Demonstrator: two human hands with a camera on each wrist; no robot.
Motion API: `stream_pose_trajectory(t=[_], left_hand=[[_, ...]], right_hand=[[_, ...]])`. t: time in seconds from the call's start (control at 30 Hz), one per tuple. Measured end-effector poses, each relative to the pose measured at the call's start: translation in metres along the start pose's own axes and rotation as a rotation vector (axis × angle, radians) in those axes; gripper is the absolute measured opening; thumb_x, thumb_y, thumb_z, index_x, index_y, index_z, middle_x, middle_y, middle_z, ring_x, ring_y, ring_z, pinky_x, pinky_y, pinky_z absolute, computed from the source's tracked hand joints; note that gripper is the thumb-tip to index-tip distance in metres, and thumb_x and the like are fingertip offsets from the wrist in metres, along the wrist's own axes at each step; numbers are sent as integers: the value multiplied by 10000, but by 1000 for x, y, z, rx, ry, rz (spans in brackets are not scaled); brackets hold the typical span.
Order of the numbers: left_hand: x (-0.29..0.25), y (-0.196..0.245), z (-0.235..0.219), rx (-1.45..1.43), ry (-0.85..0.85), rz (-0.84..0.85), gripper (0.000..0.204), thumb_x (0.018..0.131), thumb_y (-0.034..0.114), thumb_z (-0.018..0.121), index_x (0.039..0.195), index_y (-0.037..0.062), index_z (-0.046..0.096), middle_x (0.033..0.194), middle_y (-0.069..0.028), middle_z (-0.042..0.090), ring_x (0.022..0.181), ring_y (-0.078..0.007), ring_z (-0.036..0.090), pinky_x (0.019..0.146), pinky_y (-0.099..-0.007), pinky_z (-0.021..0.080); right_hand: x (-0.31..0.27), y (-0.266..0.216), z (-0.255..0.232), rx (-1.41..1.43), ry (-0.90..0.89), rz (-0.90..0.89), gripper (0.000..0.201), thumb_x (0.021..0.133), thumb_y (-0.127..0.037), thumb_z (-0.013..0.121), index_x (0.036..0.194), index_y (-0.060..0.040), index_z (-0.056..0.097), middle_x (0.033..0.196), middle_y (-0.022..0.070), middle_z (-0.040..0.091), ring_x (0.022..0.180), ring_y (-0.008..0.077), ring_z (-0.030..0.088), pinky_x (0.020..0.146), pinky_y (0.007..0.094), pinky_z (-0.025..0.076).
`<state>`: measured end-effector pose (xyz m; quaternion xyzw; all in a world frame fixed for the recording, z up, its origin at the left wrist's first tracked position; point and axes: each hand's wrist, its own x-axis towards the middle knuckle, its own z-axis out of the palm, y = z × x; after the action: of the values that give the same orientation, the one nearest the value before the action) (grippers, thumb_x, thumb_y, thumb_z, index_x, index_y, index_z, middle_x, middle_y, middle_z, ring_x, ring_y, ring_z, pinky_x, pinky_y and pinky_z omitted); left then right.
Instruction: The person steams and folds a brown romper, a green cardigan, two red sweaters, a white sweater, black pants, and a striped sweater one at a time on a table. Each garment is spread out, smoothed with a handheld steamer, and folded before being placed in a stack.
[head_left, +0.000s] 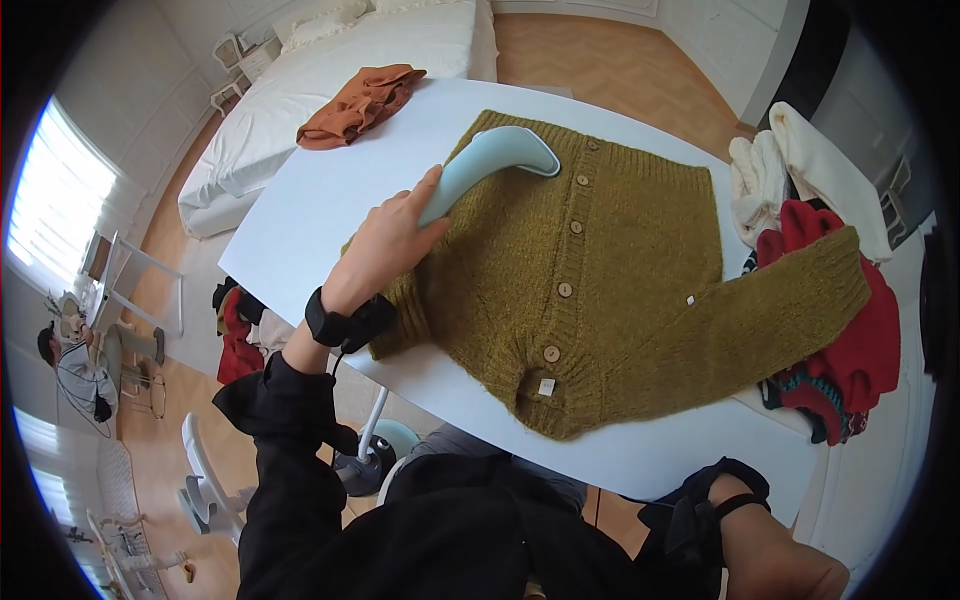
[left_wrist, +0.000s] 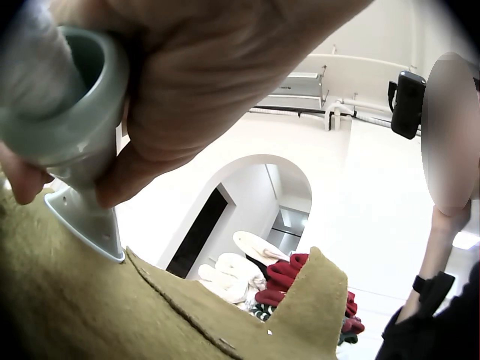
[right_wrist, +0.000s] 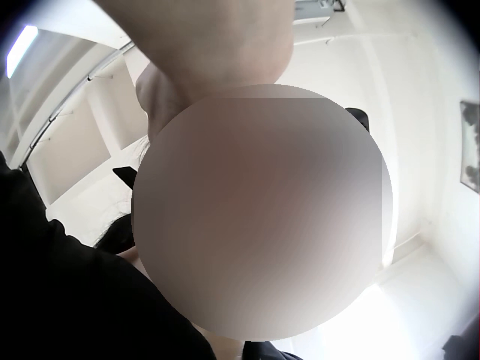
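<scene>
My left hand (head_left: 392,235) grips the handle of a pale blue handheld garment steamer (head_left: 490,163). The steamer's head sits over the button band of an olive knitted cardigan (head_left: 650,230), near its ribbed hem. Buttoned up, the cardigan lies flat on a white table (head_left: 270,215), collar toward me and one sleeve stretched out to the right. In the left wrist view the steamer head (left_wrist: 90,217) is right at the knit. My right hand (head_left: 790,570) is raised off the table at the lower right, close to my face in the right wrist view, its fingers mostly hidden.
A crumpled rust-brown garment (head_left: 362,105) lies at the table's far left corner. Folded white knits (head_left: 760,185) and red clothes (head_left: 860,340) are piled at the right, partly under the sleeve. A steamer base (head_left: 365,465) stands on the floor below the near edge.
</scene>
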<state>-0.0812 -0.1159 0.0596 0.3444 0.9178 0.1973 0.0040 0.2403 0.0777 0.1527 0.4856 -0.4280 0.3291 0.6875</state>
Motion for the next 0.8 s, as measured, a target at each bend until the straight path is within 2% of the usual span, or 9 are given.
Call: stream_pose_trajectory(t=[0.03, 0.17, 0.23, 0.37, 0.43, 0.5, 0.57, 0.63, 0.8], left_hand=[[0, -1, 0, 3, 5, -7, 635, 861, 200, 597, 1423, 65, 337, 1117, -278, 600, 1027, -399, 595, 897, -406, 459], [1, -4, 2, -1, 5, 16, 640, 862, 197, 596, 1428, 65, 326, 1108, -268, 604, 1008, -401, 596, 891, -409, 458], [1, -5, 2, -5, 10, 22, 642, 862, 197, 596, 1428, 66, 324, 1105, -264, 605, 1001, -402, 595, 887, -411, 458], [1, -3, 1, -13, -4, 10, 639, 869, 204, 599, 1428, 65, 323, 1095, -268, 607, 994, -402, 599, 877, -410, 461], [2, -4, 3, -22, -16, 14, 638, 871, 206, 600, 1428, 65, 324, 1090, -269, 607, 993, -401, 600, 875, -409, 462], [3, -6, 4, -3, -12, -9, 632, 874, 208, 600, 1426, 65, 326, 1080, -271, 609, 994, -398, 602, 874, -408, 464], [3, -6, 3, -4, -12, -2, 632, 874, 211, 601, 1425, 64, 329, 1079, -270, 610, 997, -399, 600, 875, -410, 463], [1, -6, 2, 0, -4, -10, 631, 874, 214, 602, 1423, 63, 331, 1078, -269, 610, 999, -401, 599, 877, -411, 463], [0, -7, 3, -11, 0, 18, 640, 873, 219, 603, 1428, 70, 321, 1086, -268, 605, 997, -407, 595, 872, -422, 464]], right_hand=[[1, 0, -3, 128, -53, 62, 275, 861, -150, 566, 615, -98, 454, 547, -58, 444, 447, 1, 437, 448, 138, 327], [3, -12, -12, 130, -30, 88, 305, 837, -116, 590, 573, -102, 438, 535, -63, 426, 445, 1, 437, 439, 140, 317], [11, -12, -20, -67, -231, 65, 325, 873, -159, 550, 575, -105, 433, 523, -63, 406, 439, 8, 425, 430, 149, 305], [-1, 0, -9, -322, -67, -130, 323, 921, -233, 486, 625, -108, 453, 522, -67, 401, 429, 16, 411, 425, 155, 297], [7, -5, -16, -402, -354, 14, 360, 951, -287, 430, 635, -118, 458, 520, -73, 409, 424, 23, 406, 425, 158, 293], [9, -7, -16, -405, -373, 36, 367, 950, -282, 438, 619, -125, 456, 514, -76, 407, 423, 21, 408, 424, 160, 293], [5, -5, -14, -388, -370, 58, 375, 949, -278, 446, 603, -132, 453, 508, -79, 405, 422, 19, 409, 424, 161, 293], [-4, -3, -11, -395, -153, -72, 384, 944, -275, 458, 586, -139, 447, 500, -83, 402, 416, 17, 406, 423, 164, 291], [-2, -8, -17, -412, -147, -67, 372, 941, -270, 462, 595, -135, 451, 501, -89, 406, 396, 17, 412, 421, 163, 284]])
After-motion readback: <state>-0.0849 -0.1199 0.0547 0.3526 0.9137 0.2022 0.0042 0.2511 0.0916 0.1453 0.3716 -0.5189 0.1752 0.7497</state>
